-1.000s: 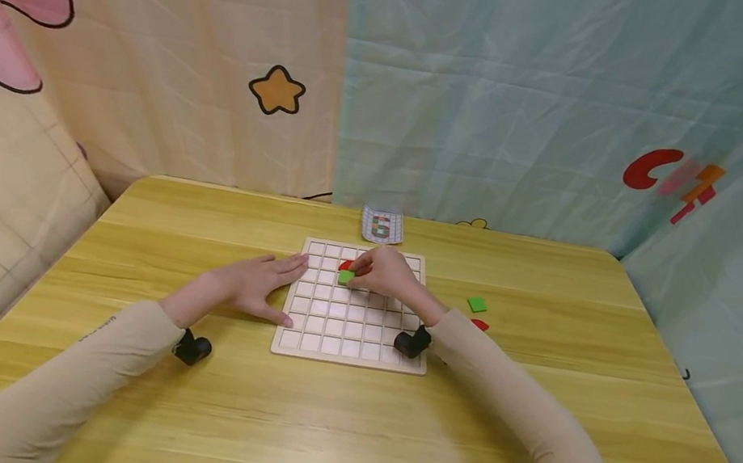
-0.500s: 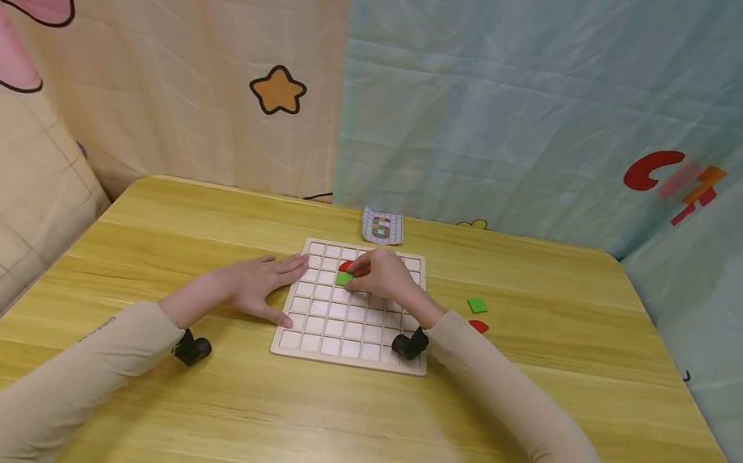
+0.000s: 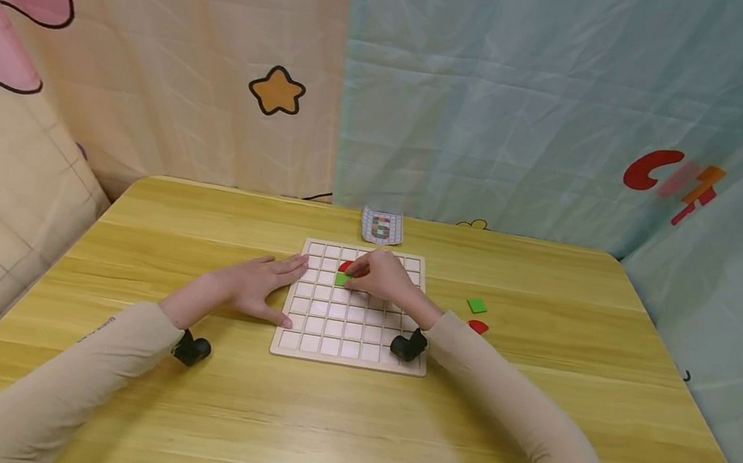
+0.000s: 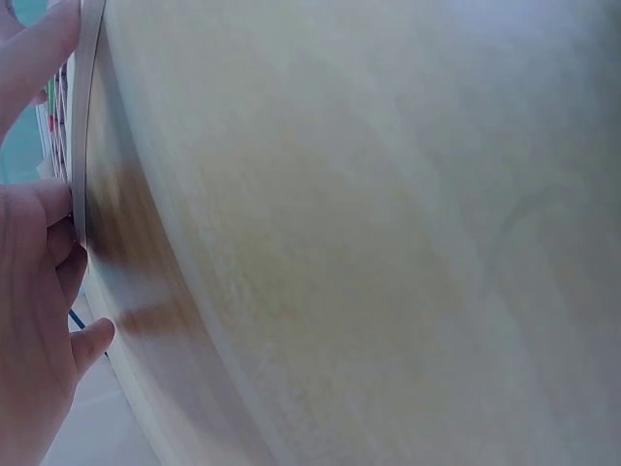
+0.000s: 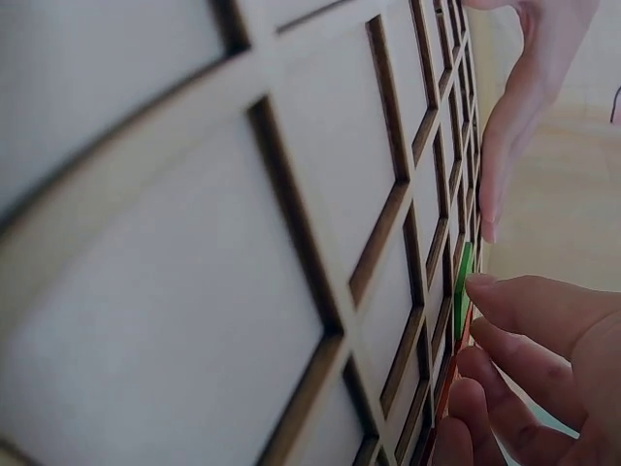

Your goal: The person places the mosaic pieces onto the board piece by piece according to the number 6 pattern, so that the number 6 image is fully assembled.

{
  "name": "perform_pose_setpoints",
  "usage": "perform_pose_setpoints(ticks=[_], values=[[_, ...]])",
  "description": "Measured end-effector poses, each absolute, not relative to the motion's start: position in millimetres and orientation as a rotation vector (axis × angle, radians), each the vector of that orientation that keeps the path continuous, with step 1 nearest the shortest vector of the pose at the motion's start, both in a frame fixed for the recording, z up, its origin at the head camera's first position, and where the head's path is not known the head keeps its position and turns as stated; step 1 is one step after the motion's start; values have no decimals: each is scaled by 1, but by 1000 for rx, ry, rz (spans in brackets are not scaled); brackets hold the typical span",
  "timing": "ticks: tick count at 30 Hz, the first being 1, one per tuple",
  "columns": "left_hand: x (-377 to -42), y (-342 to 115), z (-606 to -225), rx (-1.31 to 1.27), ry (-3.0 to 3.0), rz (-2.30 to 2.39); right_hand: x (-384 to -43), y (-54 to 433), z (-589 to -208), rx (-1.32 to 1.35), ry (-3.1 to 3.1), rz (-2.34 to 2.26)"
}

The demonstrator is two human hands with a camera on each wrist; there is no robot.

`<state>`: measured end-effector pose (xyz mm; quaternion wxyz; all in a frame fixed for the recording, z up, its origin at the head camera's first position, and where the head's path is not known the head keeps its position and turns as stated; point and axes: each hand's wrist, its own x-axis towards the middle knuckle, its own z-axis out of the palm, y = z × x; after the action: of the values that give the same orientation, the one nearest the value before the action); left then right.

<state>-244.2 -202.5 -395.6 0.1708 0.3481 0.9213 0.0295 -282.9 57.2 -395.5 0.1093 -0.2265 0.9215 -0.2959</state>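
My left hand (image 3: 256, 286) lies with spread fingers along the left edge of a wooden grid board (image 3: 347, 361), fingertips and thumb on its rim. Over the board's upper part, my right hand (image 3: 388, 275) has thumb and fingers bent around a green square tile (image 3: 340, 280). In the right wrist view the thumb tip is on the edge of this green tile (image 5: 464, 291), which sits at a cell of the grid. Just beyond it a red rounded piece (image 3: 345, 266) shows in the neighbouring cell, partly covered by the fingers.
A second green tile (image 3: 476, 306) and a red quarter-round piece (image 3: 478, 326) lie on the table right of the board. Behind the board stands a small pattern card (image 3: 382, 227) with a coloured figure on a grid. Curtains surround the table.
The right hand has shifted the green tile slightly left and toward me, and it now lines up with the cell below the red piece. The left hand stays put.
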Motion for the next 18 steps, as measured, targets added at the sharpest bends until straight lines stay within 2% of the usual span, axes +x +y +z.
perform_pose_setpoints(ticks=[18], values=[[-243, -201, -391, 1001, 2616, 92, -283, 85, -386, -715, 2827, -939]])
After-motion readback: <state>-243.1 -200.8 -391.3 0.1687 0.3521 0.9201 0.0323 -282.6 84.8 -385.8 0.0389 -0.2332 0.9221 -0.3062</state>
